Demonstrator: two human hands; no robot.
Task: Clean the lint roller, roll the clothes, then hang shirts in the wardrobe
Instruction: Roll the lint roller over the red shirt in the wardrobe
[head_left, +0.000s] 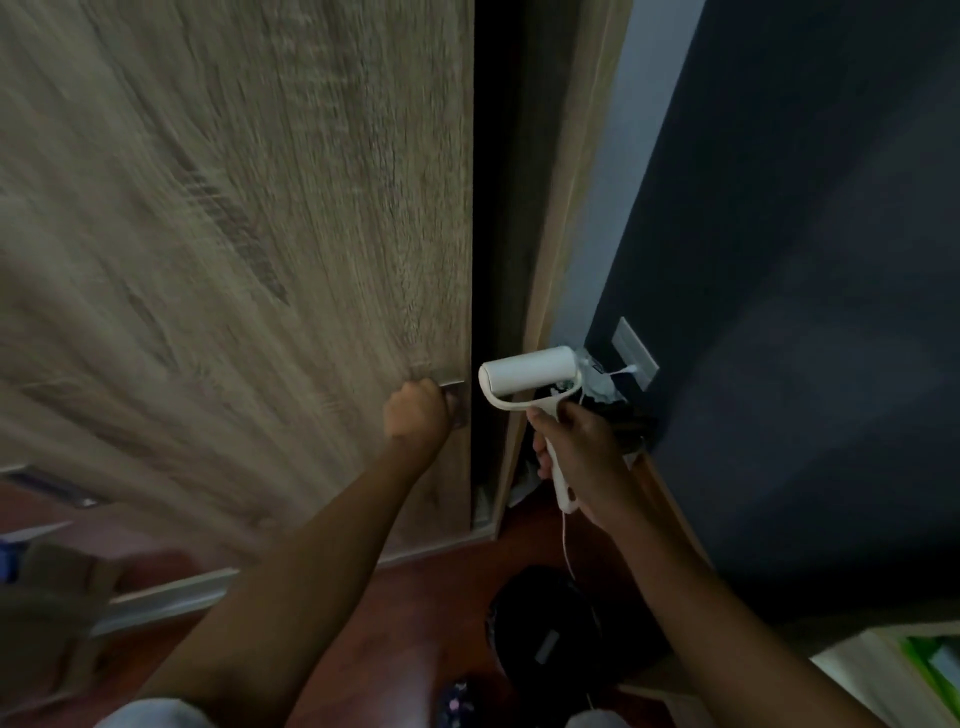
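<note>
right hand (582, 457) around lint roller (530, 384)

White lint roller (530, 375), grey-brown woodgrain wardrobe door (234, 234), dark navy wall (805, 260), reddish-brown floor (426, 613).

Both arms reach forward, left hand (418, 408) and right hand (582, 457) fisted.

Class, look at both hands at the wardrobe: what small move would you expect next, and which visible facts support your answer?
Probably slide the wardrobe door further left. The left hand is closed on its handle, only a narrow dark gap shows beside the door, and the right hand is occupied holding the lint roller.
</note>
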